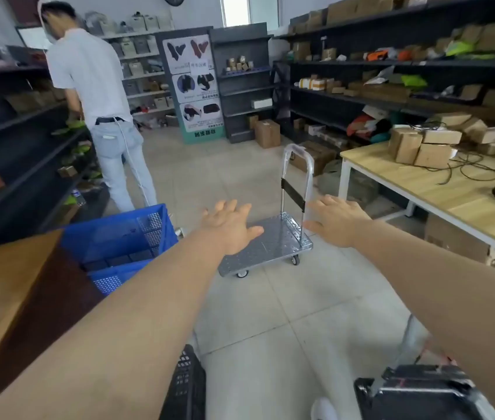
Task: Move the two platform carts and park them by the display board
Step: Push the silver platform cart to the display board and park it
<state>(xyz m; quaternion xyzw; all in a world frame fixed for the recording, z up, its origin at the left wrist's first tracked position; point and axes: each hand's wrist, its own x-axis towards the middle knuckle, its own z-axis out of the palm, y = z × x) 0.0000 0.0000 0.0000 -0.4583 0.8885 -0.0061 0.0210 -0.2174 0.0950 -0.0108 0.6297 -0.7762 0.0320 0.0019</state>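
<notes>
Both hands, left hand (230,227) and right hand (335,221), spread open, holding nothing. Silver platform cart (266,247): empty, probably light, free-rolling on casters; best gripped at upright handle (297,177).

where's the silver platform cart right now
In the head view the silver platform cart stands mid-aisle on the tiled floor, just beyond both outstretched hands, between the blue crate and the wooden table.

Bright, even daylight from the rear window (235,9); edges warped, blurred.

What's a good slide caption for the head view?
Both open hands, left and right, reach toward a silver platform cart.
</notes>
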